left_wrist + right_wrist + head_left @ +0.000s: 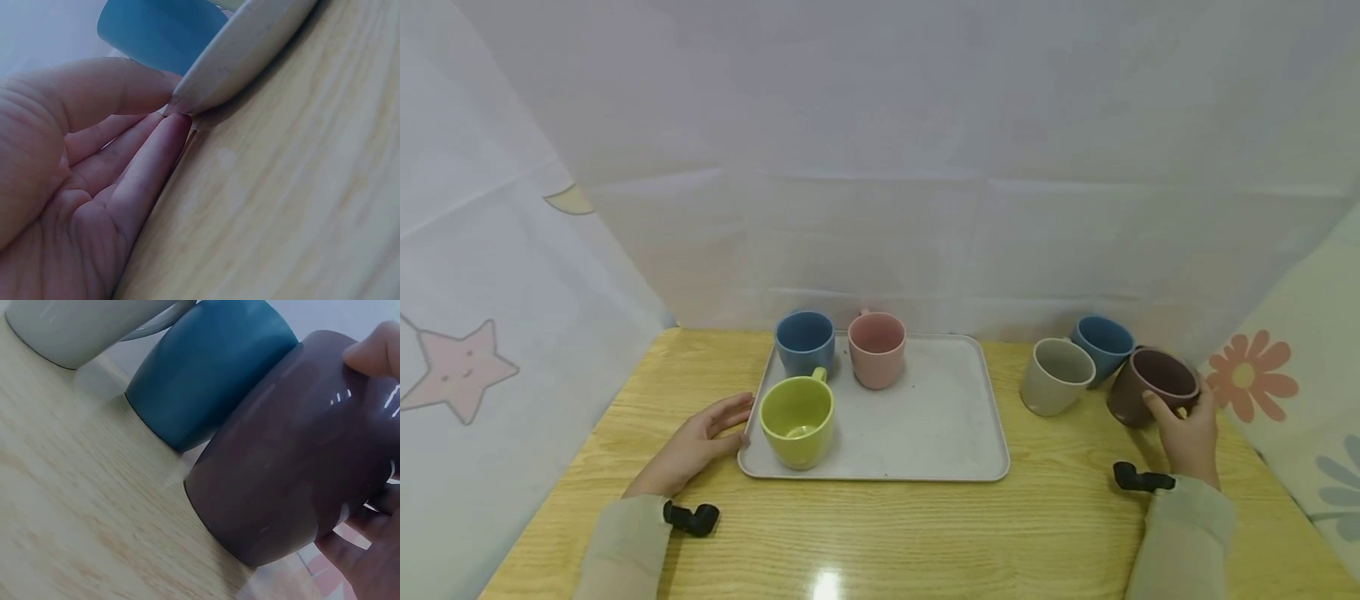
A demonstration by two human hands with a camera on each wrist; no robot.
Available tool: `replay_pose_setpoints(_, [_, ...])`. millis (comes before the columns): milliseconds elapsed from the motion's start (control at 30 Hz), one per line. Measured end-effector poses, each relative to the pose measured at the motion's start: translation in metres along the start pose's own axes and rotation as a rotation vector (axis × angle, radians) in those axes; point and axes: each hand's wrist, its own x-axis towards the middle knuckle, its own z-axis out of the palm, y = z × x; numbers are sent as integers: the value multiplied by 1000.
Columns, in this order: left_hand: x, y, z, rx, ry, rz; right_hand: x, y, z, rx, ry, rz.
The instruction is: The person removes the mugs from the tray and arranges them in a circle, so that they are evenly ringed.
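On the right, my right hand (1187, 435) holds a dark brown mug (1126, 393), with the thumb at its rim and the fingers around its far side. In the right wrist view the mug (281, 456) leans close against a blue mug (209, 372). My left hand (700, 442) is at the left edge of a white tray (940, 425); the left wrist view has its thumb and fingertips pinching the tray's rim (234, 62). A yellow-green mug (797, 423) stands on the tray near that hand. Behind it are a blue mug (805, 350) and a pink mug (877, 358).
Left of the brown mug, a greyish-white mug (1047, 387) stands on the wooden table (880, 533) beside the right-hand blue mug (1105, 350). Pale cloth (880, 242) hangs behind the table, and patterned cloth (1322, 375) lines the right side.
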Motion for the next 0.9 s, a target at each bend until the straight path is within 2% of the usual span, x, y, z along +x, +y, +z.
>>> replay_pose_setpoints(333, [0, 2, 1, 0, -8, 4, -3, -5, 0, 55, -23, 45])
replay_pose_setpoints(433, [-1, 3, 1, 5, -2, 1, -6, -8, 1, 86, -3, 54])
replay_pose_setpoints(533, [-1, 4, 2, 8, -1, -3, -7, -13, 2, 120, 62, 40])
replay_pose_setpoints(667, [-1, 4, 2, 6, -4, -3, -7, -27, 4, 147, 181, -11])
replay_pose_setpoints(733, [-1, 4, 2, 9, -4, -1, -8, -38, 5, 140, 243, -69])
replay_pose_setpoints(800, [-1, 3, 1, 13, -2, -1, -11, -51, 7, 116, 274, -119])
replay_pose_setpoints(900, [-1, 3, 1, 14, 1, -1, -15, -68, 12, 73, 276, -212])
